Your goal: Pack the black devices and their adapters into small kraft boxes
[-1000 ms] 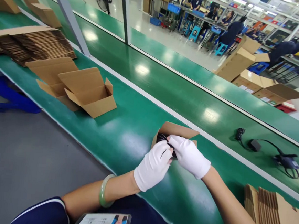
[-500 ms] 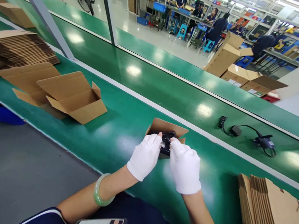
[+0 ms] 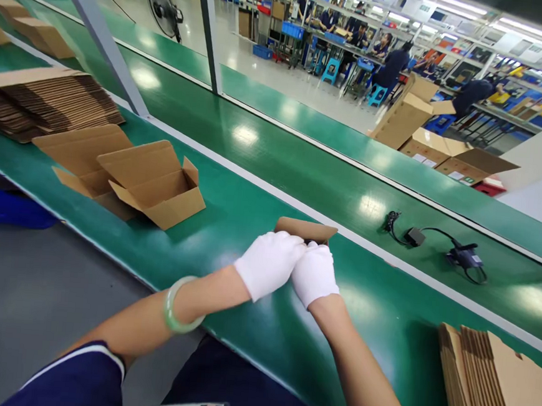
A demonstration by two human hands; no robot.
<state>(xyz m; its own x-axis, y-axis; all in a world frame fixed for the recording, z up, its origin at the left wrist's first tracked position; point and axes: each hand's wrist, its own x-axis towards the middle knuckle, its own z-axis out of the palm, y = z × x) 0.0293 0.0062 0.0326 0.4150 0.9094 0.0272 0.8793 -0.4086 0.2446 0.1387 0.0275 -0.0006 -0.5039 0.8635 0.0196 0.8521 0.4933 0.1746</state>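
Small cardboard box [image 3: 307,229] partly under left hand [image 3: 269,262] and right hand [image 3: 316,273], hands side by side, clamped on it.

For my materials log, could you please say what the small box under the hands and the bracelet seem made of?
The small box: brown matte cardboard, judging by its folded flap. The bracelet: pale green, smooth, glossy ring; perhaps jade or glass.

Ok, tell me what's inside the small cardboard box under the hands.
Of the small cardboard box only the brown top flap shows. The left hand and right hand lie over its opening on the green belt, so whatever is inside is covered and cannot be seen.
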